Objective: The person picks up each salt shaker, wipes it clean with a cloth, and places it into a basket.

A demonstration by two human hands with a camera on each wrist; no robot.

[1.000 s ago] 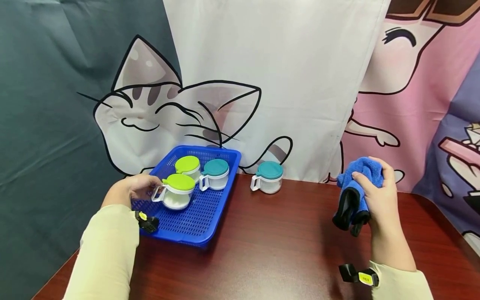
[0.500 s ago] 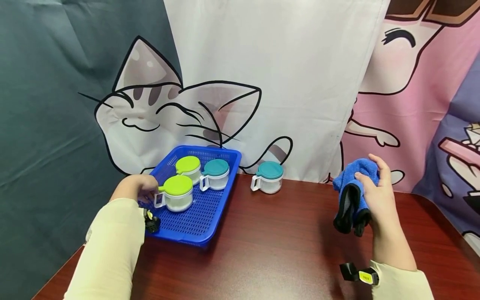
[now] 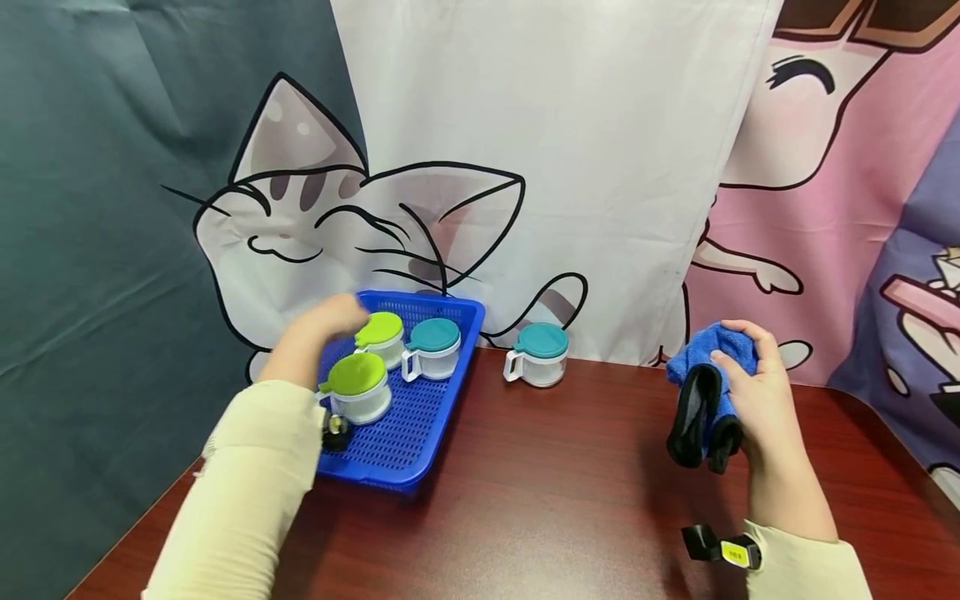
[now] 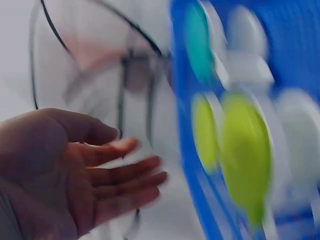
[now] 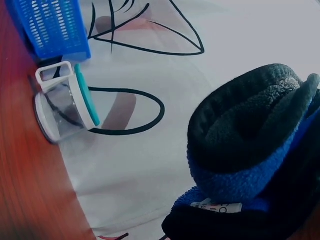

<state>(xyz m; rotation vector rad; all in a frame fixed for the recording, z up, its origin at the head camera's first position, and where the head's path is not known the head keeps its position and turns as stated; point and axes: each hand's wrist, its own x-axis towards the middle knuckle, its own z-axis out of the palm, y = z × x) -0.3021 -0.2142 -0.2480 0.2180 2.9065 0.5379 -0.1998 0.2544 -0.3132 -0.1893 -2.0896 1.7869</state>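
Note:
My left hand (image 3: 335,321) is over the left side of a blue plastic basket (image 3: 442,417), with nothing in it. In the left wrist view its fingers (image 4: 127,197) are loosely extended. Two clear seasoning jars with lime lids, a front one (image 3: 356,379) and a back one (image 3: 379,331), stand in the basket beside a teal-lidded jar (image 3: 433,336). All have white handles. My right hand (image 3: 761,400) grips a bunched blue cloth (image 3: 708,354) with black edging, held above the table. In the right wrist view the cloth (image 5: 235,185) hides the fingers.
Another teal-lidded jar (image 3: 540,343) stands on the brown wooden table (image 3: 525,467), right of the basket and close to the backdrop. A printed cloth backdrop (image 3: 600,167) with cartoon figures hangs behind the table.
My left hand has let go of the front lime-lidded jar, now standing in the basket, and moved up and to the right. The right hand still holds the cloth, almost unmoved.

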